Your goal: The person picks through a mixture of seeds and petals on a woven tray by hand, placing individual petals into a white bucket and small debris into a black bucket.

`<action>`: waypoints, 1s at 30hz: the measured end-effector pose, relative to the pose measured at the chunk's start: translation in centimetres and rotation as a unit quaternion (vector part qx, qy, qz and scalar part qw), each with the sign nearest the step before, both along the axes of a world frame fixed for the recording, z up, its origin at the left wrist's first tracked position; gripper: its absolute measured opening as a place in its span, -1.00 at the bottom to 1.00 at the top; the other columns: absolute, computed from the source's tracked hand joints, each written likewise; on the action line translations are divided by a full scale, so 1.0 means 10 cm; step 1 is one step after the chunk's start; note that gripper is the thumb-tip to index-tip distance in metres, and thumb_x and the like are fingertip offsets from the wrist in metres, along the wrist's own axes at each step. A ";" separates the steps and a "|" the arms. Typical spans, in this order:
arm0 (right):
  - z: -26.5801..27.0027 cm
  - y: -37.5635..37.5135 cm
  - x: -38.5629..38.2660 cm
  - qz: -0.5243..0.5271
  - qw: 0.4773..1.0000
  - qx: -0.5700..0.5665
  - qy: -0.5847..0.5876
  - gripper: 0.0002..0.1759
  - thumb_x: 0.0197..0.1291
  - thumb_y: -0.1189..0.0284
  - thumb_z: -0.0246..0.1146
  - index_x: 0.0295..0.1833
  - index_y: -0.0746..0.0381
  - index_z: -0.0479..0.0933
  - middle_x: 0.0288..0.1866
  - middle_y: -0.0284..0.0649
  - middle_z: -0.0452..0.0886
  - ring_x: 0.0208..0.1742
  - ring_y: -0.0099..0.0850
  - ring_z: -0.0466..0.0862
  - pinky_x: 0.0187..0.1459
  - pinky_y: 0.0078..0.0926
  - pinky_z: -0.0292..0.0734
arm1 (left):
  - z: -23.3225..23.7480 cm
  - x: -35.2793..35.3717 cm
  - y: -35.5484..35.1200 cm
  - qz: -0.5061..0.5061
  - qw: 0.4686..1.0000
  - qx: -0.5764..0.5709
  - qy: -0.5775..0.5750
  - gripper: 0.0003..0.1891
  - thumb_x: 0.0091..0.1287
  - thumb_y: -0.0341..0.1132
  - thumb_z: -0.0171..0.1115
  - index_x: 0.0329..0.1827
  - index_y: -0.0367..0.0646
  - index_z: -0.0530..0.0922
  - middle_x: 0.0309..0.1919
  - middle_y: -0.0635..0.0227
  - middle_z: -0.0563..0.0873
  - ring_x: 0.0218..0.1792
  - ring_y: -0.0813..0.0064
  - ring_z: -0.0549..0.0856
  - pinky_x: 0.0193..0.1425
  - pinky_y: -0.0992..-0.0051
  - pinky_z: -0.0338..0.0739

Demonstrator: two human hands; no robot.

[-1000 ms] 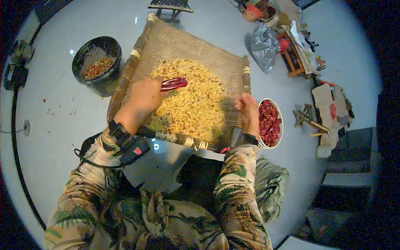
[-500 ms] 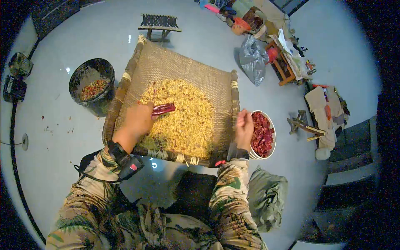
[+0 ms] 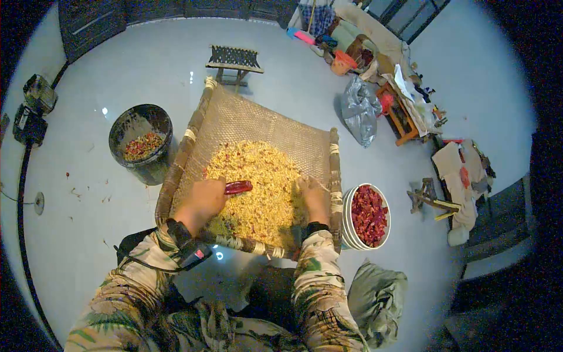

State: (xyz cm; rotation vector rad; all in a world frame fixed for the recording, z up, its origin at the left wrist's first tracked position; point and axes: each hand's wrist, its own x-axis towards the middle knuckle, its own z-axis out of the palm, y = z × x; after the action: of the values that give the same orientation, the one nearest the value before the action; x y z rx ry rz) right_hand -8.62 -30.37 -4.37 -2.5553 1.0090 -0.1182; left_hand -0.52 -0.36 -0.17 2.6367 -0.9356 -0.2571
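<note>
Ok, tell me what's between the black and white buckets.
In the head view: the woven tray spread with yellow bits; the left hand, gripping a red pepper, and the right hand are over it.

reads as a room in a home, in use for hand food prep. has a smooth pale floor (image 3: pixel 281 64), dark panelled doors (image 3: pixel 91 26), a low stool (image 3: pixel 234 57), clothes and cloths (image 3: pixel 352 41) piled along the wall. also has a pole-framed woven tray (image 3: pixel 264 114) of yellow seeds (image 3: pixel 258 182), plus a white bucket (image 3: pixel 346 223) of red chili pieces (image 3: pixel 369 217).
</note>
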 end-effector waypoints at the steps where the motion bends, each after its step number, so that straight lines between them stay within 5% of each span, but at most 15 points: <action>1: -0.14 0.01 0.06 0.010 0.998 0.045 -0.053 -0.29 0.00 -0.03 0.13 0.18 0.23 0.30 0.04 0.04 0.46 0.10 -0.13 0.45 0.10 -0.29 0.29 | -0.05 0.02 0.00 0.002 1.000 -0.009 -0.006 -0.78 0.09 -0.22 0.13 -0.33 -0.19 0.48 -0.48 0.10 0.61 -0.40 0.10 0.62 -0.33 0.19 0.48; 3: -0.56 -0.04 0.21 0.033 0.978 0.135 -0.155 -0.24 0.02 -0.05 0.11 0.19 0.29 0.26 0.11 0.05 0.40 0.15 -0.12 0.40 0.13 -0.28 0.26 | -0.22 0.08 0.01 0.006 0.999 -0.027 -0.017 -0.75 0.06 -0.16 0.16 -0.37 -0.17 0.49 -0.50 0.08 0.60 -0.45 0.04 0.60 -0.38 0.16 0.47; 10: -0.70 0.35 0.60 0.163 0.977 0.084 -0.106 -0.22 -0.03 -0.04 0.16 0.15 0.36 0.30 0.12 0.09 0.37 0.17 -0.08 0.36 0.17 -0.33 0.22 | -0.14 0.11 0.02 0.014 0.998 -0.057 -0.035 -0.73 0.05 -0.14 0.17 -0.37 -0.18 0.50 -0.53 0.06 0.60 -0.48 0.02 0.60 -0.38 0.14 0.48; 13: -0.33 0.75 0.66 0.210 0.970 0.119 -0.039 -0.22 -0.05 -0.03 0.19 0.13 0.38 0.31 0.09 0.12 0.39 0.14 -0.08 0.39 0.14 -0.33 0.26 | -0.08 0.10 0.01 0.006 0.998 -0.048 -0.047 -0.82 0.01 -0.31 0.15 -0.37 -0.21 0.44 -0.55 0.12 0.61 -0.46 0.15 0.62 -0.39 0.22 0.48; 14: -0.49 0.86 0.72 0.239 0.963 -0.032 -0.120 -0.33 -0.08 -0.01 0.22 0.02 0.30 0.41 -0.02 0.07 0.47 0.03 -0.09 0.46 0.03 -0.29 0.35 | -0.06 0.10 0.00 0.008 0.998 -0.046 -0.049 -0.81 0.01 -0.31 0.16 -0.37 -0.21 0.44 -0.55 0.12 0.60 -0.46 0.15 0.62 -0.39 0.23 0.48; 17: -0.13 1.13 0.69 0.318 0.948 0.022 0.004 -0.46 -0.14 0.04 0.30 -0.12 0.21 0.48 -0.13 -0.03 0.51 -0.06 -0.11 0.49 -0.04 -0.25 0.38 | -0.05 0.10 -0.02 0.012 0.997 -0.047 -0.056 -0.80 0.01 -0.30 0.18 -0.37 -0.21 0.44 -0.56 0.13 0.60 -0.45 0.16 0.62 -0.38 0.23 0.48; 20: -0.10 1.31 0.58 0.306 0.949 0.078 0.001 -0.55 -0.21 0.12 0.34 -0.22 0.15 0.49 -0.18 -0.10 0.53 -0.09 -0.12 0.49 -0.07 -0.25 0.39 | -0.09 0.12 -0.02 0.014 0.996 -0.055 -0.063 -0.79 0.01 -0.28 0.19 -0.37 -0.21 0.45 -0.55 0.14 0.60 -0.45 0.16 0.62 -0.38 0.22 0.47; 23: -0.30 1.24 0.53 0.413 0.906 -0.070 -0.063 -0.54 -0.26 0.18 0.36 -0.20 0.17 0.50 -0.16 -0.09 0.53 -0.10 -0.12 0.50 -0.08 -0.26 0.40 | -0.05 0.09 0.00 0.012 0.995 -0.066 -0.073 -0.78 0.02 -0.26 0.20 -0.36 -0.21 0.45 -0.55 0.14 0.60 -0.44 0.15 0.62 -0.38 0.22 0.47; 27: -0.55 0.98 0.42 0.385 0.904 -0.148 -0.117 -0.51 -0.23 0.21 0.33 -0.12 0.19 0.48 -0.11 -0.07 0.51 -0.08 -0.11 0.49 -0.05 -0.28 0.41 | -0.02 0.06 0.06 0.013 0.994 -0.069 -0.079 -0.78 0.04 -0.26 0.19 -0.36 -0.21 0.46 -0.54 0.14 0.60 -0.44 0.15 0.62 -0.37 0.22 0.47; 30: -0.33 0.85 0.26 0.349 0.928 -0.131 0.009 -0.45 -0.21 0.20 0.31 -0.03 0.18 0.45 -0.07 -0.03 0.48 -0.05 -0.10 0.48 -0.01 -0.28 0.40 | 0.09 0.02 0.08 0.015 0.997 -0.050 -0.053 -0.80 0.06 -0.27 0.17 -0.37 -0.22 0.46 -0.53 0.13 0.60 -0.44 0.14 0.62 -0.36 0.21 0.47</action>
State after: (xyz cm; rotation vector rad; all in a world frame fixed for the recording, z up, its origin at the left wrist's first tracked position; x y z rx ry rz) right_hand -6.02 -21.85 -7.69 -2.9949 0.0375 -0.0303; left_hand -0.30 0.45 0.72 2.5919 -0.9170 -0.0624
